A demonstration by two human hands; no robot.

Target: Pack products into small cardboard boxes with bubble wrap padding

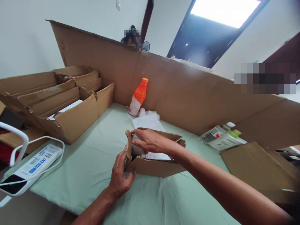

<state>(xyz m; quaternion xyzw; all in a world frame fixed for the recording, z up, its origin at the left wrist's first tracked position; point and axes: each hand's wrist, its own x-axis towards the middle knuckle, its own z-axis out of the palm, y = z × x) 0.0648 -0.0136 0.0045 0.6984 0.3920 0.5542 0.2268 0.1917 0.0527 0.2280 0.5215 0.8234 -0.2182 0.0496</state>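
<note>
A small open cardboard box [159, 167] stands on the cloth-covered table in front of me. My left hand [120, 175] grips its left end, fingers on the raised end flap [128, 145] and thumb by the near corner. Reaching in from the right, my right hand [148, 140] is down in the left part of the box, its bent fingers on crumpled translucent bubble wrap [137, 149]. The fingertips partly disappear behind the wrap and flap. Beside the wrap lies a white printed package [159, 155], half covered by my right hand and forearm.
Behind the box lie white foam sheets [148, 120] and an orange drink bottle [139, 97]. A divided cardboard tray [82, 120] and a white labelled device [35, 164] with a cable are left. Two bottles [220, 136] and flat cardboard [255, 168] lie right. A cardboard wall [178, 93] closes the back.
</note>
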